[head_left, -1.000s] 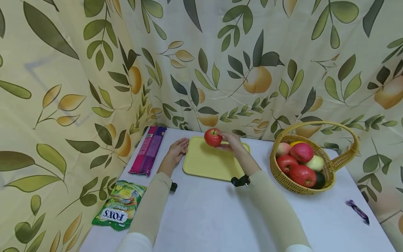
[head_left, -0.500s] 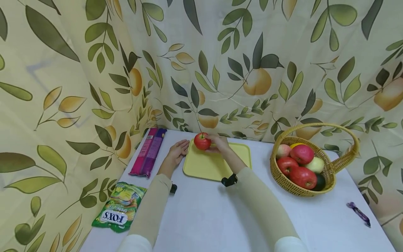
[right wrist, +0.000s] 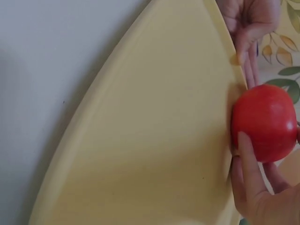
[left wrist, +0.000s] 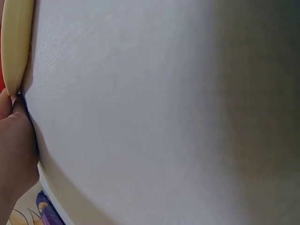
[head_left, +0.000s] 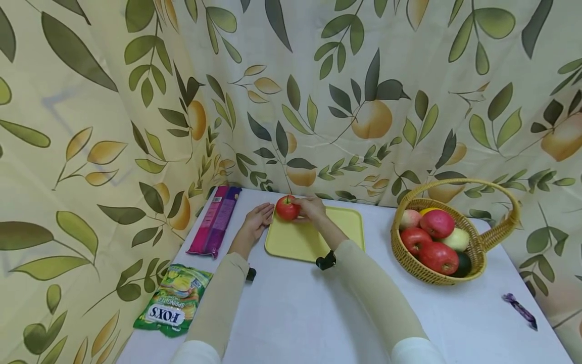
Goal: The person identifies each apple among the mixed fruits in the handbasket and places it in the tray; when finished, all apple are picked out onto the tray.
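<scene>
A red apple (head_left: 288, 208) sits over the left back part of a yellow tray (head_left: 291, 245). My right hand (head_left: 312, 208) grips it from the right side, its stem pointing up. Fingers (right wrist: 251, 161) lie against the apple's near side in the right wrist view, close to the tray's surface. At the tray's left edge is my left hand (head_left: 257, 221). Its thumb rests on the rim while the other fingers lie along the outside, best seen in the right wrist view. The left wrist view catches this hand (left wrist: 16, 145) at the tray's end, with most of the tray out of frame.
A wicker basket (head_left: 402, 265) with several fruits stands to the right. Beyond it lies a small purple wrapped candy (head_left: 520, 310). On the left are a pink and purple packet (head_left: 213, 221) and a green candy bag (head_left: 175, 298). A patterned curtain (head_left: 345, 167) hangs behind the table.
My right hand has carried the apple left and lower, from above the tray's back middle to its left back corner. The left hand has stayed at the tray's left edge.
</scene>
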`<action>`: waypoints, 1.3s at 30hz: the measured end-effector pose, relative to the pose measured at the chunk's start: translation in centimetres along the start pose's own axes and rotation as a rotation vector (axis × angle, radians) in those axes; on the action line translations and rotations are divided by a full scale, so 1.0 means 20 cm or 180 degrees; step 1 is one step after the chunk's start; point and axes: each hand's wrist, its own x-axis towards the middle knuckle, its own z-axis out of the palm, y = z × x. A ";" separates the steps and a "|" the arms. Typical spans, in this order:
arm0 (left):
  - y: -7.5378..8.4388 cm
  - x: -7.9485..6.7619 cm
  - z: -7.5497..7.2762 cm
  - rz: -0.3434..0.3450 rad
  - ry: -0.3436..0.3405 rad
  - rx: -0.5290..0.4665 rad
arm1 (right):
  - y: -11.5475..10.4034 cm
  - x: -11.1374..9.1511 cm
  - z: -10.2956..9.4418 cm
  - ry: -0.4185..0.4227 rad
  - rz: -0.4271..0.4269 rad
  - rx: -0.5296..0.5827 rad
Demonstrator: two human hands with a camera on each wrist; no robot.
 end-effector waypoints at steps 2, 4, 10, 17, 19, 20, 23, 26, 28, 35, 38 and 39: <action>-0.01 0.00 0.00 -0.0005 -0.0009 0.0021 | 0.00 -0.01 -0.01 0.0074 0.0001 -0.0030; -0.02 0.01 0.01 0.0011 -0.0015 0.0017 | 0.00 -0.02 -0.02 0.0118 0.0003 -0.0036; -0.03 0.02 0.01 0.0023 -0.0009 0.0058 | -0.04 -0.06 -0.05 0.0109 0.0044 -0.0075; -0.02 0.02 -0.01 -0.0005 0.0027 0.0029 | -0.10 -0.16 -0.13 -0.0099 -0.0119 -0.0065; -0.01 0.01 -0.02 0.0000 0.0031 0.0035 | -0.13 -0.20 -0.15 -0.0173 -0.0215 -0.0127; -0.01 0.01 -0.02 0.0005 0.0033 0.0038 | -0.15 -0.23 -0.16 -0.0188 -0.0257 -0.0166; 0.02 0.00 -0.02 0.0028 0.0017 0.0059 | -0.21 -0.28 -0.21 -0.0201 -0.0346 -0.0245; 0.03 0.00 -0.01 0.0033 -0.0007 0.0069 | -0.26 -0.35 -0.28 -0.0191 -0.0407 -0.0255; 0.03 -0.01 0.00 0.0021 -0.0027 0.0091 | -0.29 -0.41 -0.34 -0.0210 -0.0457 -0.0261; 0.01 -0.02 0.01 -0.0027 -0.0032 0.0114 | -0.35 -0.57 -0.49 -0.0185 -0.0615 -0.0348; 0.00 -0.02 0.01 -0.0009 -0.0028 0.0112 | -0.38 -0.64 -0.56 -0.0123 -0.0690 -0.0387; 0.00 -0.02 0.01 -0.0002 -0.0038 0.0110 | -0.39 -0.66 -0.58 -0.0091 -0.0706 -0.0385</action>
